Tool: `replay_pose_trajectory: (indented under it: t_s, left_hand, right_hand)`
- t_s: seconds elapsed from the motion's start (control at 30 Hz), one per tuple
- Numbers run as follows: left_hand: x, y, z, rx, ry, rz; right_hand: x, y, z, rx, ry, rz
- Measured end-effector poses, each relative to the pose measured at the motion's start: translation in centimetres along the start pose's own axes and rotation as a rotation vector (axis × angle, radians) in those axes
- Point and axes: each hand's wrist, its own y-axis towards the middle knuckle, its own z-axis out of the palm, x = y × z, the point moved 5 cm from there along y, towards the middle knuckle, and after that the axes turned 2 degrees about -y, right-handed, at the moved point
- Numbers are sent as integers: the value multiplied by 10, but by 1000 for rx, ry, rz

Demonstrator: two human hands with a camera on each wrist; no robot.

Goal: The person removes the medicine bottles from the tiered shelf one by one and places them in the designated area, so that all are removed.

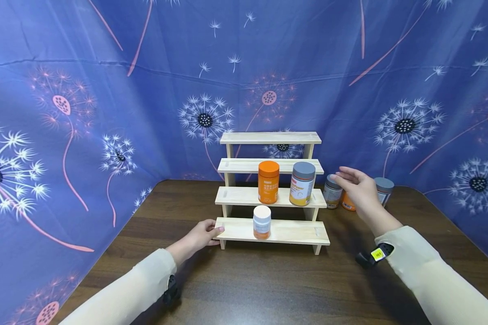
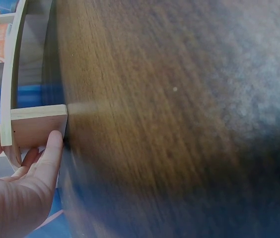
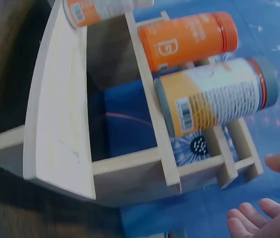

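A pale wooden stepped rack (image 1: pixel 286 229) stands on the table. My left hand (image 1: pixel 200 235) holds the left end of its lowest step, thumb on top and fingers below; the left wrist view shows the fingers (image 2: pixel 54 144) against the rack's leg. To the rack's right, my right hand (image 1: pixel 360 192) is raised with nothing in it, fingers loosely extended, in front of several bottles. An orange bottle (image 1: pixel 268 185) and a grey-lidded white and yellow bottle (image 1: pixel 302 186) stand on the second step. A small white-capped bottle (image 1: pixel 262 224) is on the lowest one.
Behind and beside my right hand are a grey-lidded bottle (image 1: pixel 332 193), a partly hidden orange bottle (image 1: pixel 348 203) and another grey-lidded bottle (image 1: pixel 384 189). A blue dandelion-print cloth (image 1: pixel 166 113) hangs behind the dark wooden table (image 1: pixel 244 284).
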Motion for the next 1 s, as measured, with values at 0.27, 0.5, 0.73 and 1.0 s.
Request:
replay_pose_trajectory:
  t_s: [0.27,0.5,0.73,1.0]
  left_hand:
    - [-1,-1,0,-4,10,-15]
    - [-2,-2,1,-1,13,-3]
    - [-1,-1,0,-6,16,7]
    - [0,-1,1,-5,20,12]
  right_hand:
    - [15,-15,13,87,167,-88]
    - [20,-22,33,214,224,-91]
    - [18,-19,54,258,209,-70]
    - [10,-18,72,252,174,-57]
